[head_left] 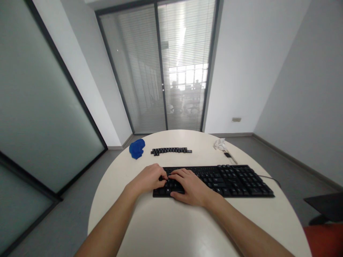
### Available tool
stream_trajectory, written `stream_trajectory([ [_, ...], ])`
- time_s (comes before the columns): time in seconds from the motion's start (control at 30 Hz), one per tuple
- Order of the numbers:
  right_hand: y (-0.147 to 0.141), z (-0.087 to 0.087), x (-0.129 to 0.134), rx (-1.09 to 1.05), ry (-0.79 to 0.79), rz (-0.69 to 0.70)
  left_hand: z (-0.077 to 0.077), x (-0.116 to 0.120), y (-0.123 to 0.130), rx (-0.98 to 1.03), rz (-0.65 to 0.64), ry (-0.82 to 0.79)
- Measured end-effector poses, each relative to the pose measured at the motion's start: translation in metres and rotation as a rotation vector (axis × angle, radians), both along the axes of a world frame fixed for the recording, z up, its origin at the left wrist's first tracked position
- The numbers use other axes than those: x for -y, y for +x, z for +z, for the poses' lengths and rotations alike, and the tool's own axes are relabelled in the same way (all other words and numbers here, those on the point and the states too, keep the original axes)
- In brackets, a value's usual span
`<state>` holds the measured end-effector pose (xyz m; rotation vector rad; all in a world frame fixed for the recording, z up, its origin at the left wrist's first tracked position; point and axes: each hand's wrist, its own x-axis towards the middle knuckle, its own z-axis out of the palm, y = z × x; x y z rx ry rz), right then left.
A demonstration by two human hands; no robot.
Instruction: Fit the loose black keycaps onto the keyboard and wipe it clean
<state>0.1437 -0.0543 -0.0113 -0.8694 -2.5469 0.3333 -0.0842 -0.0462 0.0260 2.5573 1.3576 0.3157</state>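
Now, in the head view, both hands sit on the left end of the keyboard (pixel 214 180), near the table's (pixel 166 228) front edge. Left hand (pixel 150 178) and right hand (pixel 189 185) hold nothing, fingers curled loosely onto the keys. Toward the far edge lie a key strip (pixel 171 151), a blue cloth (pixel 137 148) and a white wad (pixel 219 144).

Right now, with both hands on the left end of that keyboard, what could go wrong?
1. Loose keycaps lie in a row behind the keyboard; a nudge of the board could scatter them, perhaps off the round table.
2. The left hand and right hand crowd together, so fingers may hide or press neighbouring keys.
3. The cable trails off the right edge and could snag.
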Motion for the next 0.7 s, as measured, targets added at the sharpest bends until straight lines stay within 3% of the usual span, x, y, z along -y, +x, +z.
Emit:
stream_trajectory([
  [0.3, 0.001, 0.001, 0.000, -0.001, -0.002, 0.004, -0.012, -0.012, -0.012, 0.059, 0.003, -0.111],
  [0.5, 0.001, 0.001, 0.000, 0.014, -0.001, 0.013, -0.017, -0.017, -0.013, 0.156, -0.080, -0.138],
  [0.57, 0.001, 0.001, 0.001, 0.017, -0.001, 0.016, -0.021, -0.021, -0.015, 0.226, -0.047, -0.111],
  [0.7, 0.002, 0.001, 0.001, 0.010, -0.003, 0.007, -0.040, -0.039, -0.029, 0.395, 0.148, 0.090],
])
